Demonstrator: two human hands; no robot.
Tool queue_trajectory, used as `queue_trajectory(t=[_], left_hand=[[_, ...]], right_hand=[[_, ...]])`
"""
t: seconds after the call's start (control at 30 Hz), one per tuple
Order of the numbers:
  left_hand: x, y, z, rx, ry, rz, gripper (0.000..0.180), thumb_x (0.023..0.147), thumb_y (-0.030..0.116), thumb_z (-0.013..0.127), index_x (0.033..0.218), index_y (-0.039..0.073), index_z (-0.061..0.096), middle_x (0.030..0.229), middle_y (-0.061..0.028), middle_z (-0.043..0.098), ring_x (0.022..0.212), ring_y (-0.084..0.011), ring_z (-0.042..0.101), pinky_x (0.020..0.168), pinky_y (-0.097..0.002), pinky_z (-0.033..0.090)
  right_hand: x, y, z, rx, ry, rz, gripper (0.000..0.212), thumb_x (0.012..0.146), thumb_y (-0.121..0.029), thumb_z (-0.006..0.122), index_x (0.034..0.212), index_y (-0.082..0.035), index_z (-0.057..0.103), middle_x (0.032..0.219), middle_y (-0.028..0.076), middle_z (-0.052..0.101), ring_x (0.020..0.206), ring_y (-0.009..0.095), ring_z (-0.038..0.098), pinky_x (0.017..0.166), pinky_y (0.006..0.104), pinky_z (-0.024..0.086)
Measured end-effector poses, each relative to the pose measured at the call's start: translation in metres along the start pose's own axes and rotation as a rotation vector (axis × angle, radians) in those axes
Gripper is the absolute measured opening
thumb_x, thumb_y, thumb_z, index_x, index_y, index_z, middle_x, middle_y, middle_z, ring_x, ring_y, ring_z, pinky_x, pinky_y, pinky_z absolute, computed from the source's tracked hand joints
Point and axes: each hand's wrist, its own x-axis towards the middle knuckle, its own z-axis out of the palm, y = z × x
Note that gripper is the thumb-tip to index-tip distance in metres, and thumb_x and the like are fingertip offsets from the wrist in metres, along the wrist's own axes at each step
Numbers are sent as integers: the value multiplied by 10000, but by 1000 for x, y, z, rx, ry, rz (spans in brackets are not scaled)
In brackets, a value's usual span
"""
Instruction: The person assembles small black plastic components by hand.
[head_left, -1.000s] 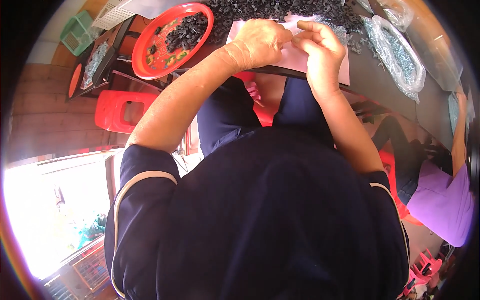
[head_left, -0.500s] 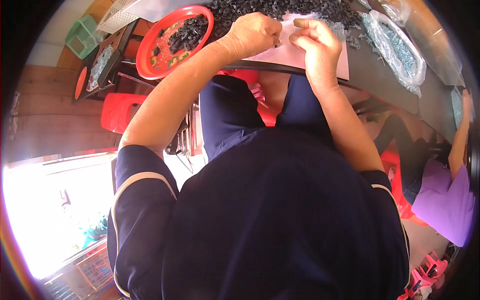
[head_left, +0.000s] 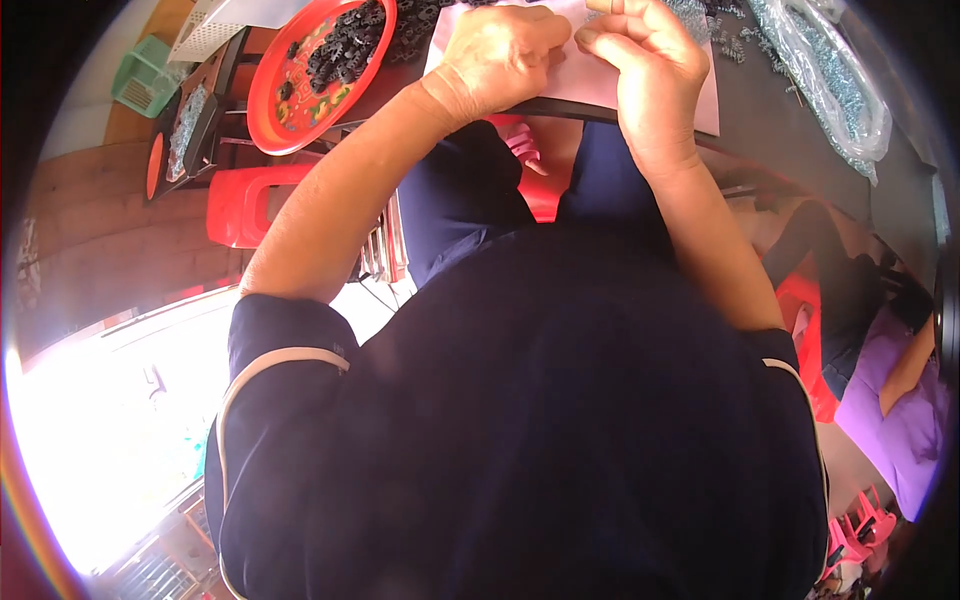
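Observation:
My left hand (head_left: 505,58) is closed over a pale pink sheet (head_left: 690,105) at the table's front edge. Its fingers are curled together, and whatever they hold is hidden. Just to the right is my right hand (head_left: 655,70), palm turned inward. Its thumb and forefinger stand apart with nothing visible between them; the upper edge of the picture cuts off part of the fingers. Small black parts (head_left: 408,35) lie in a heap on the table behind my left hand. More black parts (head_left: 345,50) fill one side of a red patterned tray (head_left: 262,110) to the left.
At the right on the dark table (head_left: 770,140) lies a clear plastic bag (head_left: 865,130) of small bluish metal pieces. Loose pieces (head_left: 735,45) lie near it. A red stool (head_left: 235,208) and a green basket (head_left: 145,80) are at the left. A co-worker in purple (head_left: 890,410) sits at the right.
The view has shifted, so table, tray and both hands appear higher. The right hand's thumb and forefinger remain apart. The co-worker's arm has come down from the table.

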Motion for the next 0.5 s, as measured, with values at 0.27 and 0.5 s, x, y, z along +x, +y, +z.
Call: queue_trajectory(t=[0.27, 0.5], left_hand=[[-16, 5, -10, -601, 229, -631, 166, 896, 132, 642, 1001, 48, 739, 771, 6, 663, 713, -52, 568, 648, -206, 453], [-32, 11, -30, -993, 336, -902, 211, 892, 47, 609, 1067, 9, 721, 795, -50, 679, 668, -61, 573, 554, -197, 412]], right_hand=[[1, 6, -6, 28, -4, 12, 269, 801, 107, 623, 1063, 55, 651, 886, 85, 672, 817, 125, 627, 791, 247, 495], [-2, 1, -1, 20, 20, 37, 279, 793, 110, 628, 1066, 62, 647, 893, 93, 679, 826, 134, 630, 805, 251, 492]])
